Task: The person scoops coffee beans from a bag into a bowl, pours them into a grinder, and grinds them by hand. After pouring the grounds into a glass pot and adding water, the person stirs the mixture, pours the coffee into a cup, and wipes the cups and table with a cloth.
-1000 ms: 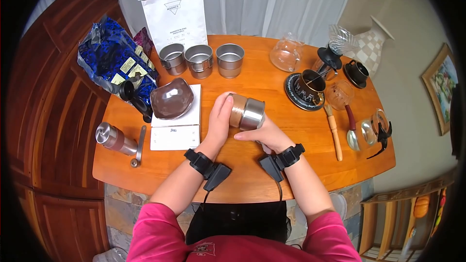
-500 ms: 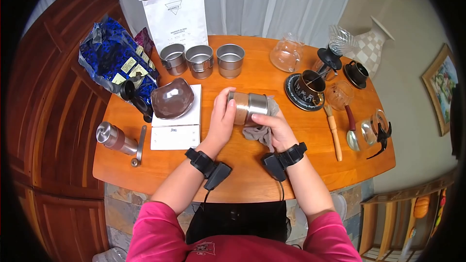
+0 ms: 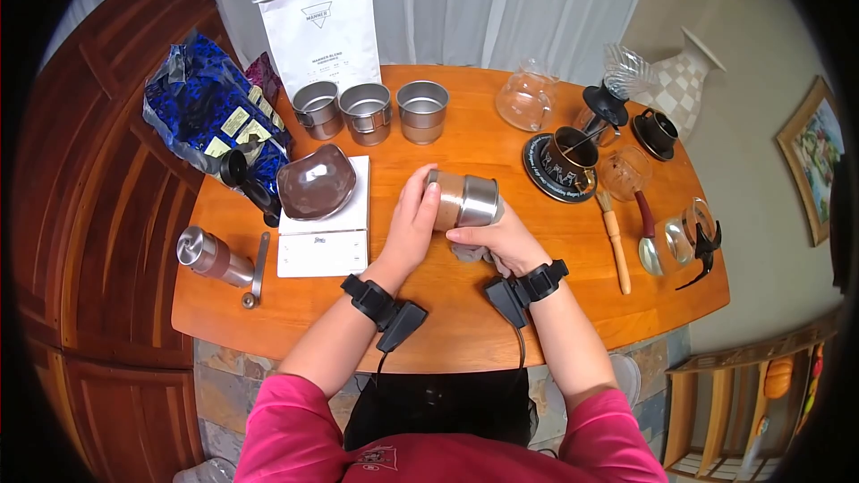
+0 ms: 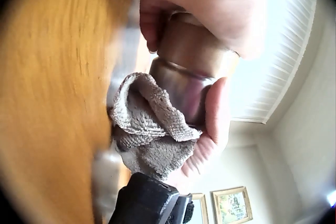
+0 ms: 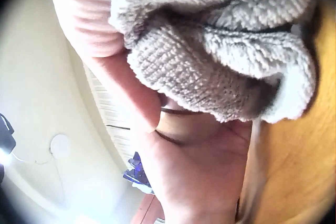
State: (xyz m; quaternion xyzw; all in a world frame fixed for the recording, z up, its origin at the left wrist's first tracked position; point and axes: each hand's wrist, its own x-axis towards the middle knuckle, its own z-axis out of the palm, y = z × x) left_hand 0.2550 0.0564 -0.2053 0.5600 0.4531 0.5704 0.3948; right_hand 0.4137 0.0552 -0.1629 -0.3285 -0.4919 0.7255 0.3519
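Note:
A metal cup with a tan band [image 3: 465, 200] lies sideways between both hands above the middle of the table. My left hand [image 3: 412, 225] grips its banded end, fingers curled round it. At the steel end, my right hand [image 3: 506, 240] holds the cup with the thumb along its side and a grey cloth [image 3: 472, 252] beneath. In the left wrist view the cloth [image 4: 152, 124] bunches against the steel part [image 4: 181, 90]. The right wrist view shows the cloth [image 5: 210, 61] covering most of the right fingers.
A white scale [image 3: 324, 253] bearing a brown dish [image 3: 317, 182] stands left of the hands. Behind are three metal cups [image 3: 423, 113]. A grinder [image 3: 213, 256] lies far left. To the right are a black-and-gold cup [image 3: 573, 150], a brush [image 3: 616, 246] and glassware [image 3: 626, 174].
The right hand first shifted right and its cloth came into view round the cup's steel end; since then less cloth shows, and the cup has turned and tilted slightly.

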